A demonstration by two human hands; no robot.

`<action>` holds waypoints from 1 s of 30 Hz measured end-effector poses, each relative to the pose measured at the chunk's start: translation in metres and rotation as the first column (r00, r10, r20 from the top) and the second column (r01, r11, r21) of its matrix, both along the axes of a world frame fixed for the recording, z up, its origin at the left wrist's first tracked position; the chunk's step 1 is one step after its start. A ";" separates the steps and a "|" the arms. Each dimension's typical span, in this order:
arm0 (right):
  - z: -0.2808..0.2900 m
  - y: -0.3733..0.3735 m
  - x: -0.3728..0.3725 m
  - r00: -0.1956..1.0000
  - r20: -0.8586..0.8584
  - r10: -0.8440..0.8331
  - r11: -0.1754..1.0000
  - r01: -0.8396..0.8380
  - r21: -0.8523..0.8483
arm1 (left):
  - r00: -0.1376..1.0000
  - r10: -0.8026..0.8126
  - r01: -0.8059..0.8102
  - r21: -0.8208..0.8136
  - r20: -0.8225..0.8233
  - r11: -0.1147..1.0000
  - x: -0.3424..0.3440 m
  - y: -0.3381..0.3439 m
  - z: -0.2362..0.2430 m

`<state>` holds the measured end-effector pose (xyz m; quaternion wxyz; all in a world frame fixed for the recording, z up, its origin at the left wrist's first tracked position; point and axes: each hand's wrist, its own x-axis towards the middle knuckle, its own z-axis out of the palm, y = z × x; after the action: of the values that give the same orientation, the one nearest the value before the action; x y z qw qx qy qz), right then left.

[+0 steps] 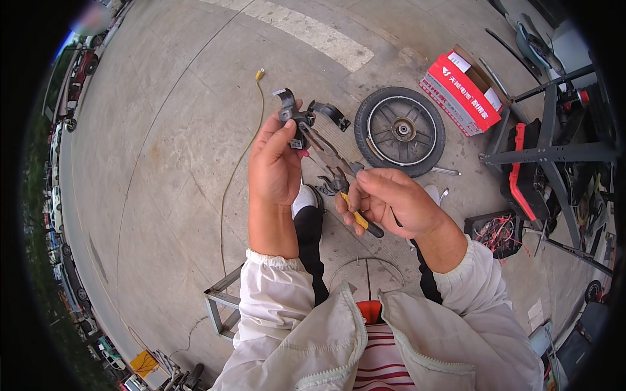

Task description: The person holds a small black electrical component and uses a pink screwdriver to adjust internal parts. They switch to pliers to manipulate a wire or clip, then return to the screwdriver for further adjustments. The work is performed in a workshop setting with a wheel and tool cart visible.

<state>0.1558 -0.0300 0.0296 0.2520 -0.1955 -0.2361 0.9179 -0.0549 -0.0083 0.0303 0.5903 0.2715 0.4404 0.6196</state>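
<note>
My left hand (277,156) is closed around a black metal part with curved arms (297,120), raised above the concrete ground. In my right hand (398,202), pliers with yellow-and-black handles (355,212) are gripped. Their long jaws reach up toward the underside of the part, and I cannot tell whether they clamp it. A dark, toothed-looking piece of metal shows beside the pliers, its kind unclear. Past my hands, a black spoked wheel with a tyre (366,133) lies flat on the ground.
Right of the wheel stands an open red cardboard box (460,98). A metal rack (554,156) holds a black case with a red edge (520,169). Below it sits a black tray (479,225) of tangled wires. A yellow-plugged cable (244,153) runs along the ground at left.
</note>
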 end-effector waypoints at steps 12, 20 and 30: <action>0.002 -0.002 -0.005 0.999 -0.028 0.031 0.999 -0.030 0.025 | 0.999 0.028 -0.028 -0.014 0.026 1.000 0.001 0.000 0.003; 0.003 -0.002 -0.001 0.998 -0.064 -0.028 0.998 0.032 0.051 | 0.863 -0.016 -0.004 0.039 0.505 0.999 -0.009 0.001 -0.004; -0.001 0.000 -0.001 0.995 -0.012 -0.095 0.994 0.096 0.050 | 0.827 -0.091 0.065 0.067 0.554 0.996 -0.006 0.000 0.002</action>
<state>0.1545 -0.0296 0.0282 0.3015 -0.1955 -0.2486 0.8995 -0.0613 -0.0088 0.0322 0.7115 0.1104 0.2239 0.6569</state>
